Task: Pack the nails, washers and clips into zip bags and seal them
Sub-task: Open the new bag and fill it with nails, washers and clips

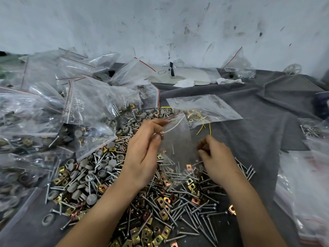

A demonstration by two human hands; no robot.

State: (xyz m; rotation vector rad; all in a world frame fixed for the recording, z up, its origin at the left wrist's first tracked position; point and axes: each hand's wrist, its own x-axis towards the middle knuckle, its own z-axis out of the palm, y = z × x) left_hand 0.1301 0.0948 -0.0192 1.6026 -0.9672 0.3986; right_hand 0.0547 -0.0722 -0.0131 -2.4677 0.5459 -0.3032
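Bag [175, 138] mid-frame, clear zip type, pinched at its mouth by left hand [144, 150], thumb and fingers closed on the upper left corner near the red zip line. Right hand [216, 157] just right of the bag, fingers curled shut around something small and brownish, probably clips, can't tell exactly. Bag hanging over the loose pile, nearly empty: one nail and a clip visible inside.

Loose nails [194, 211] lower centre and right, brass clips [146, 234] bottom centre, grey washers [92, 173] left of centre, all on grey cloth [249, 107]. Filled bags [53, 97] heaped upper left. Flat bag with yellow wires [203, 120] just above the hands.

Risks: mouth held by one corner only, so likely to sag shut and spill the drop back onto the pile. Nail points could pierce thin film. Parts caught in the zip track would block sealing. Count hard to check with mixed heap beneath.
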